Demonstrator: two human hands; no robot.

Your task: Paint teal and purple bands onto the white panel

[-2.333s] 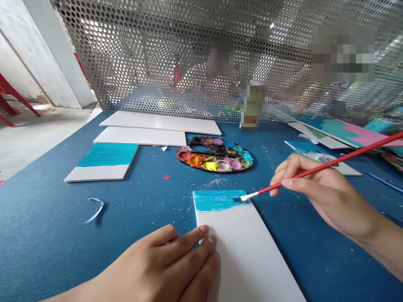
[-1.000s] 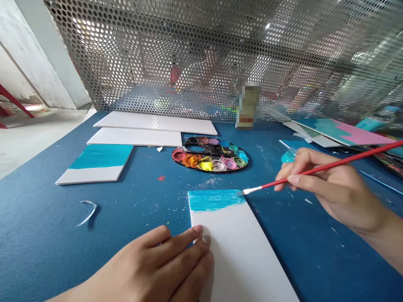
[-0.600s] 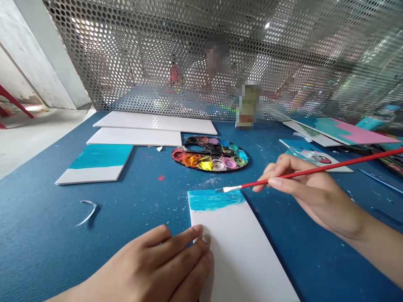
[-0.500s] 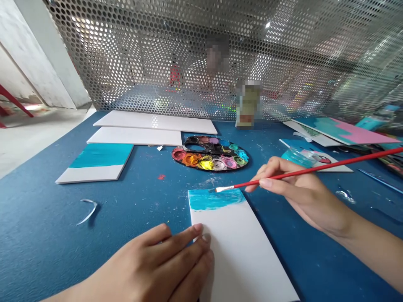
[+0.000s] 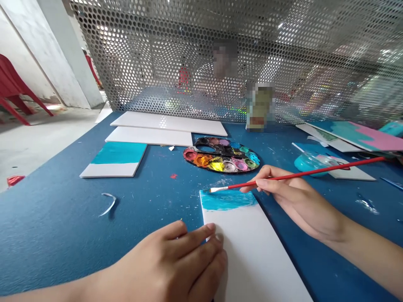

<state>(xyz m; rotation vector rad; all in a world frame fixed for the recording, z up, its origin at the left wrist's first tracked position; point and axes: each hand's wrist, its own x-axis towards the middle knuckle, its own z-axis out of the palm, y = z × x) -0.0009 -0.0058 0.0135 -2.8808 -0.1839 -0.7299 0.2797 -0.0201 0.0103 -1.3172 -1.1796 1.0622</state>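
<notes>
A white board (image 5: 252, 247) lies on the blue table, its far end covered by a streaky band of turquoise paint (image 5: 226, 201). My left hand (image 5: 189, 260) rests on the board's left side, fingers stretched out and holding nothing. Between the thumb and fingers of my right hand (image 5: 292, 193) is a red-handled paintbrush (image 5: 302, 173). Its flat bristles touch the painted band near the board's far left corner. Beyond the board sits a black paint palette (image 5: 217, 152) with wells of several colours.
A board half painted turquoise (image 5: 113, 161) and two white boards (image 5: 151, 136) lie at the left and back. On the right are a tub of turquoise liquid (image 5: 310, 163) and several painted boards (image 5: 355, 132). A perforated metal panel (image 5: 151, 54) stands behind; a red chair (image 5: 15, 84) is far left.
The brush tip has moved left along the painted band to near the corner. My view has turned slightly left, so everything sits further right. My left hand stays on the board.
</notes>
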